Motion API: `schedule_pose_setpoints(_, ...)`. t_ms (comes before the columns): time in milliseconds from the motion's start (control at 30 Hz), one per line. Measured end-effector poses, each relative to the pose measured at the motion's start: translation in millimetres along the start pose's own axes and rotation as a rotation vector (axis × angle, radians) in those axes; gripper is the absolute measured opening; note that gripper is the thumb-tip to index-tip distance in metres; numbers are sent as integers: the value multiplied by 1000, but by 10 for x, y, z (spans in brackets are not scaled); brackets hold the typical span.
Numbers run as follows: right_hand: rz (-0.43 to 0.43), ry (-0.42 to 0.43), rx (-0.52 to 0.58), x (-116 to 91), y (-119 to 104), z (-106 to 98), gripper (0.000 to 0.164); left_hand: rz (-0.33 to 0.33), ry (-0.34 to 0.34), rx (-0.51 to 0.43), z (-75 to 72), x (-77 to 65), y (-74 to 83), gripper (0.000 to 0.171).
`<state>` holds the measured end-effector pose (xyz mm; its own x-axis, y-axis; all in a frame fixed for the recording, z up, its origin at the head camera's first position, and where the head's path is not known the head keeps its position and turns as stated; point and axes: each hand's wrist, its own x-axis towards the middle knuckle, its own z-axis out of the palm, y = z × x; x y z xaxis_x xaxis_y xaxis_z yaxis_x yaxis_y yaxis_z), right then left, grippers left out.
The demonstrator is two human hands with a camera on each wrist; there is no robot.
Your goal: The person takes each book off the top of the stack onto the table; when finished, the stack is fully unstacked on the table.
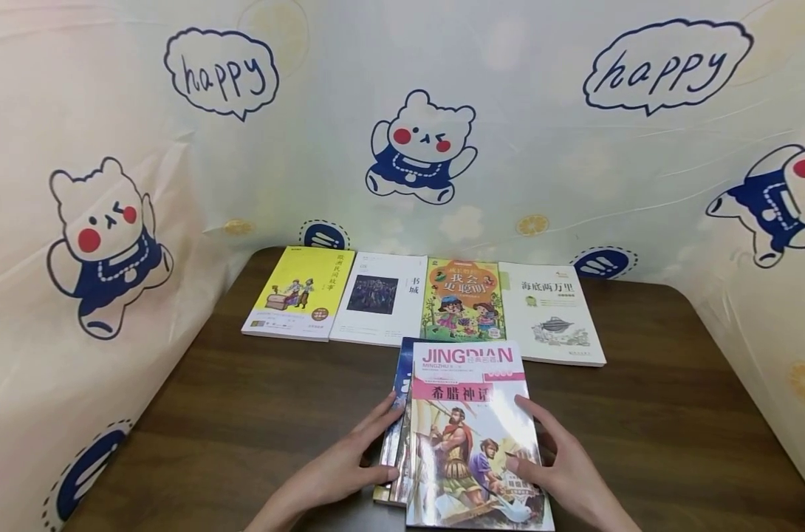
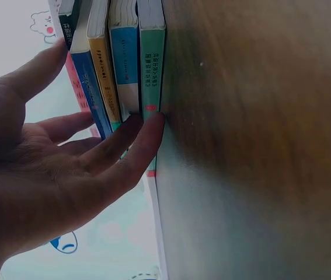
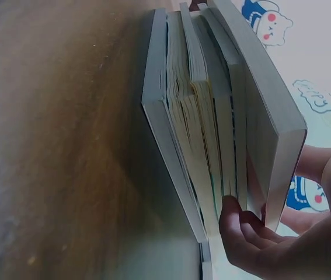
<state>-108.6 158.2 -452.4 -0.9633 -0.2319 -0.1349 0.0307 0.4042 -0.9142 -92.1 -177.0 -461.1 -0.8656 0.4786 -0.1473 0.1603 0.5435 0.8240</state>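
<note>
A pink-and-white book [image 1: 469, 443] with robed figures on its cover tops a stack of books [image 1: 391, 462] at the table's near side. My right hand [image 1: 571, 473] pinches this top book at its right edge, thumb on the cover and fingers beneath. In the right wrist view, a gap parts the top book [image 3: 273, 99] from the page edges of the stack [image 3: 183, 128]. My left hand [image 1: 349, 465] touches the stack's left side with extended fingers. Its fingertips lie along the spines, among them a blue spine [image 2: 92, 87] and a green spine [image 2: 152, 76] in the left wrist view.
Behind the stack, a row of books lies flat on the brown wooden table [image 1: 269, 414]: a yellow book [image 1: 296, 292], a white book [image 1: 379, 299], a green-and-orange book [image 1: 465, 299] and a white book with a ship picture [image 1: 552, 314]. A cartoon-printed cloth [image 1: 323, 148] surrounds the table.
</note>
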Motion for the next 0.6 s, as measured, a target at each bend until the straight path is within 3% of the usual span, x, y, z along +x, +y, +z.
schedule_pose_setpoints(200, 41, -46, 17, -59, 35, -96, 80, 2, -4, -2, -2, 4, -12, 78)
schedule_pose_setpoints(400, 101, -149, 133, -129, 56, -219, 82, 5, 3, 4, 8, -1, -14, 78)
schedule_pose_setpoints(600, 193, -168, 157, -174, 78, -309, 81, 11, 4, 3, 1, -3, -1, 78)
